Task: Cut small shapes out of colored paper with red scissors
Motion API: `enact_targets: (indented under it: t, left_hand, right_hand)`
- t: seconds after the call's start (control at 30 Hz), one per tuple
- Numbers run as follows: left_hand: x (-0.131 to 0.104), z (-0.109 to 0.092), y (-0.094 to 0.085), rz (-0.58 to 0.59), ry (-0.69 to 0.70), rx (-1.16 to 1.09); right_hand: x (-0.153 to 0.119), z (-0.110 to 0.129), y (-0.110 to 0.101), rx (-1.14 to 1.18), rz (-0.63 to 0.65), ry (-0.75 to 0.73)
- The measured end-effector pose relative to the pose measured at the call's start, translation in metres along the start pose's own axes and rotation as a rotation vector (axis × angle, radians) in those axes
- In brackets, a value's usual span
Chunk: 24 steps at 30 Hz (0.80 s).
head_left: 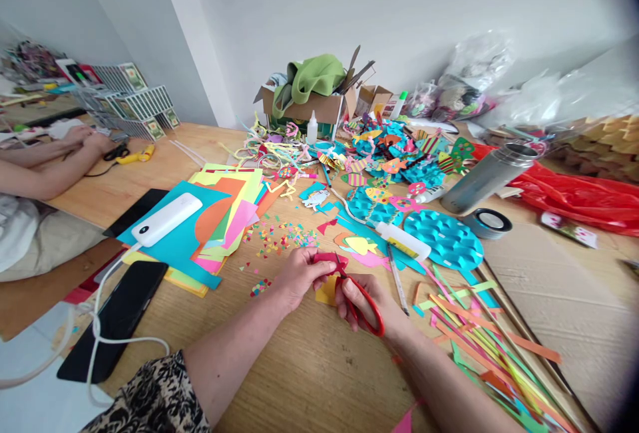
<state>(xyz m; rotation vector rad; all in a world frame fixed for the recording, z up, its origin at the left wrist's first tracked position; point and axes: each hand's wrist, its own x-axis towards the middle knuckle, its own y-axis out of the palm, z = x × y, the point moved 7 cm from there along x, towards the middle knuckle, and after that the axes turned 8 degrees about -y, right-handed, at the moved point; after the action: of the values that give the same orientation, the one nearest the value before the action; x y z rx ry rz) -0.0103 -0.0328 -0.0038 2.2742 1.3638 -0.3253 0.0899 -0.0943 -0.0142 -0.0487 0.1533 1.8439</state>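
Observation:
My left hand [301, 278] pinches a small piece of red paper [327, 260] near the middle of the wooden table [279, 366]. My right hand [367, 301] is closed on red-handled scissors [374, 316], whose blades meet the red paper. Under the hands lies a yellow paper piece [325, 292]. Just beyond are a yellow paper fish shape [360, 245] and many tiny coloured paper bits [284, 237]. A white glue bottle [404, 241] rests on its side past my right hand.
Coloured sheets with a white power bank [167, 219] and a black phone [117, 320] lie left. Paper strips [484, 326], a metal flask [486, 177] and cardboard [554, 287] are right. Behind stands a box [327, 107]; another person's arms [50, 153] rest far left.

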Motion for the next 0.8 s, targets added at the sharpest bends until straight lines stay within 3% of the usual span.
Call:
enact_targets:
  t: [0.8]
  left_hand:
    - [-0.0004,-0.0003,-0.0005,-0.011,-0.014,-0.015]
  right_hand:
    - [0.0011,0.0011,-0.0005,-0.037,-0.013,0.015]
